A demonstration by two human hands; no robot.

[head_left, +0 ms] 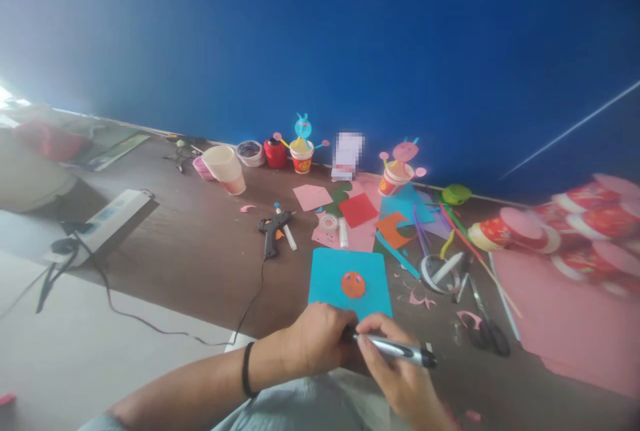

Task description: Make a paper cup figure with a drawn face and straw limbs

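Between the thumb and fingers of my right hand (393, 368) is a silver marker (400, 349) with a black end. My left hand (325, 336) is closed around the marker's other, dark end; whether a cap is on it is hidden. Just beyond my hands lies a blue paper sheet (325, 278). On that sheet rests an orange paper circle (353, 290) bearing two small eye-like shapes.
A black glue gun (273, 231) lies left of the sheet, its cord trailing to a power strip (117, 221). Scissors (485, 324), tape and paper scraps lie to the right, near pink sheets (575, 324) and decorated cups (530, 228). Paper-cup figures (303, 161) stand behind.
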